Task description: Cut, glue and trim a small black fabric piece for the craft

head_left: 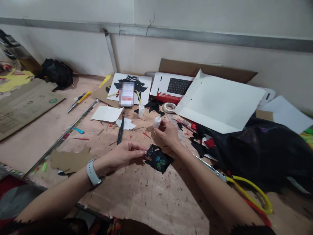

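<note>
My left hand (123, 154), with a pale watch on its wrist, pinches a small shiny piece (149, 152) at its fingertips, just over the left edge of a black card (159, 160) decorated with coloured leaf shapes. That card lies flat on the worn brown work surface (151, 195). My right hand (167, 133) is a little farther back and holds a small white glue bottle (156, 121) upright between fingers and thumb. A second small white bottle (141, 111) stands behind it.
Behind lie a tape roll (169, 107), a black-figure picture (132, 85), a keyboard box (171, 87) and a large white sheet (220, 102). Black fabric (264, 153) and yellow-handled scissors (246, 192) sit right. A metal ruler (66, 133), utility knife (79, 100) and cardboard (24, 104) lie left.
</note>
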The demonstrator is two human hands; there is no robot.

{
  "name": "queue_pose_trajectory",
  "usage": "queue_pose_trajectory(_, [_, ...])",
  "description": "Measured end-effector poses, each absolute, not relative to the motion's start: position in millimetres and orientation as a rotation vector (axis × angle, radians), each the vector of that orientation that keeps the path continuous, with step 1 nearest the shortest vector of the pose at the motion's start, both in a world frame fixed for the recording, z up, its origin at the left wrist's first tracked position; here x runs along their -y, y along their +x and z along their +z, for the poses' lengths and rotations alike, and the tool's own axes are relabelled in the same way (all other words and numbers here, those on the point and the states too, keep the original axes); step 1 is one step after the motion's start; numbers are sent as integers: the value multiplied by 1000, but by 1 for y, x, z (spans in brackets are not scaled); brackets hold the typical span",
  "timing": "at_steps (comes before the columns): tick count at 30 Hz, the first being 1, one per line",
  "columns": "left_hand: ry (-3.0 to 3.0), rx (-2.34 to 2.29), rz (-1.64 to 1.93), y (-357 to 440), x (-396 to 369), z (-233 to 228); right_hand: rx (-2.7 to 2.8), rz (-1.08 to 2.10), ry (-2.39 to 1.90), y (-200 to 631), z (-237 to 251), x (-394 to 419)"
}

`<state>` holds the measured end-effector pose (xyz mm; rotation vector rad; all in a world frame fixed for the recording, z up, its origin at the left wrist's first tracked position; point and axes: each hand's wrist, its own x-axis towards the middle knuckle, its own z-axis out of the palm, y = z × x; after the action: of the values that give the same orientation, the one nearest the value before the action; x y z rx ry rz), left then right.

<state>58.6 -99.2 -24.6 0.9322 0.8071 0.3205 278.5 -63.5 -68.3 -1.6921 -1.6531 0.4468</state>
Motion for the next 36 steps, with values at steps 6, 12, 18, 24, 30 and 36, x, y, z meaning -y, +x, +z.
queue_pose_trajectory(6, [1010, -810, 290, 58, 99, -22, 1633, 499, -1581, 285, -57, 77])
queue_pose_trajectory(12, [1151, -755, 213, 58, 102, -20, 1692, 817, -1501, 293, -26, 129])
queue_pose_trajectory(18, [1310, -691, 134, 60, 105, -17, 1844, 1236, -1338, 291, -17, 155])
queue_pose_trajectory(24, [1392, -729, 164, 62, 107, -13, 1723, 1406, -1328, 293, -16, 170])
queue_pose_trajectory(30, [1386, -727, 151, 65, 109, -9, 1584, 1496, -1330, 292, -15, 176])
queue_pose_trajectory(36, [1405, -710, 101, 68, 110, -7, 1471, 1602, -1342, 294, -18, 179])
